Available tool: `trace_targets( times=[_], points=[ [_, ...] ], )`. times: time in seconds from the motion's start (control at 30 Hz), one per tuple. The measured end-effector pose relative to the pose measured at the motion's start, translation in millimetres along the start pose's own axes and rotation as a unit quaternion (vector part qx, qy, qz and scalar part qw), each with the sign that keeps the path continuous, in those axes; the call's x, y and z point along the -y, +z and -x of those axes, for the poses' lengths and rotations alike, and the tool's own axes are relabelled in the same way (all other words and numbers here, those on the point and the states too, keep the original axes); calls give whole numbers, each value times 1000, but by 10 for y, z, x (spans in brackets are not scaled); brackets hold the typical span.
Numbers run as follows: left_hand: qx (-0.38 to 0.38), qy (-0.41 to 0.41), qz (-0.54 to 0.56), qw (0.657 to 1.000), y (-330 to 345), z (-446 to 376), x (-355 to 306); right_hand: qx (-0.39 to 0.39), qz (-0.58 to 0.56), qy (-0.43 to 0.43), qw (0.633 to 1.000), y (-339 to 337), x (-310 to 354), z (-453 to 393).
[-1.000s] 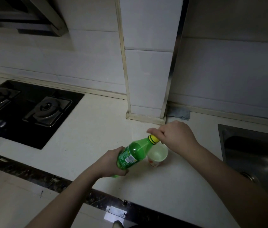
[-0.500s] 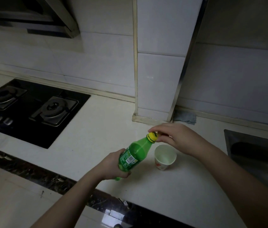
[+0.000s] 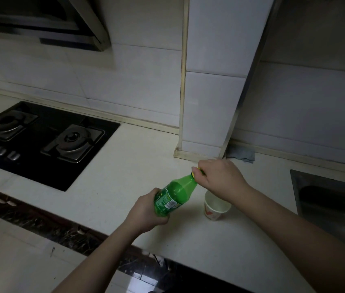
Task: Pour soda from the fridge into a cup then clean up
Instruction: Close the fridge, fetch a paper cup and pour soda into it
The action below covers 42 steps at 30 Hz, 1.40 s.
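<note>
We saw the left hand [image 3: 146, 210] gripping the green soda bottle [image 3: 174, 196] round its lower body, tilted above the desk [image 3: 108, 199]. The right hand [image 3: 220, 178] had its fingers [image 3: 199, 167] pinching the yellow cap [image 3: 195, 173]. The paper cup [image 3: 215, 208] stood upright just below the right-hand fingers

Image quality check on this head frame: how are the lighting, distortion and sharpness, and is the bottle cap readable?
Head view: dim overall, range hood nearly black; wide-angle lens bends the tiled column and counter edge; focus fairly sharp on the green soda bottle held by the left hand; the yellow cap is mostly hidden under the right hand; the paper cup is in soft shadow.
</note>
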<state>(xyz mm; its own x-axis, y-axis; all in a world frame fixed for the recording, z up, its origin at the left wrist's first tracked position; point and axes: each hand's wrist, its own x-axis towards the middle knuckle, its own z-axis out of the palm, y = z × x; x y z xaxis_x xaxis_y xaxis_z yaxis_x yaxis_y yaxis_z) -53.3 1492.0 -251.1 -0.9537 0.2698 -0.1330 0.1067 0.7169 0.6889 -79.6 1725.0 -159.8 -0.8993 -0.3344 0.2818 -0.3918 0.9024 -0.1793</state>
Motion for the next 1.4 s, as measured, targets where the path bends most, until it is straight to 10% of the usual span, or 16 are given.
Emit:
trace_targets(
  times=[0.27, 0.57, 0.73, 1.1, 1.4],
  points=[
    [85, 31, -11, 996, -222, 19, 86, -105, 63, -252, 960, 29, -13, -55],
    [-85, -15, -75, 993, -267, -32, 217, 38, 26, 35, 998, 109, 273, -219],
    [56, 32, 1, 998, -426, -91, 267, -102, 22, -232, 967, 110, 168, -316],
    [-203, 13, -141, 969, -399, -138, 507, 66, -38, 159, 984, 343, 557, -693],
    [-145, -14, 90, 985, -686, -90, 888, 51, -399, 164, 901, 623, 1184, -912]
  ],
)
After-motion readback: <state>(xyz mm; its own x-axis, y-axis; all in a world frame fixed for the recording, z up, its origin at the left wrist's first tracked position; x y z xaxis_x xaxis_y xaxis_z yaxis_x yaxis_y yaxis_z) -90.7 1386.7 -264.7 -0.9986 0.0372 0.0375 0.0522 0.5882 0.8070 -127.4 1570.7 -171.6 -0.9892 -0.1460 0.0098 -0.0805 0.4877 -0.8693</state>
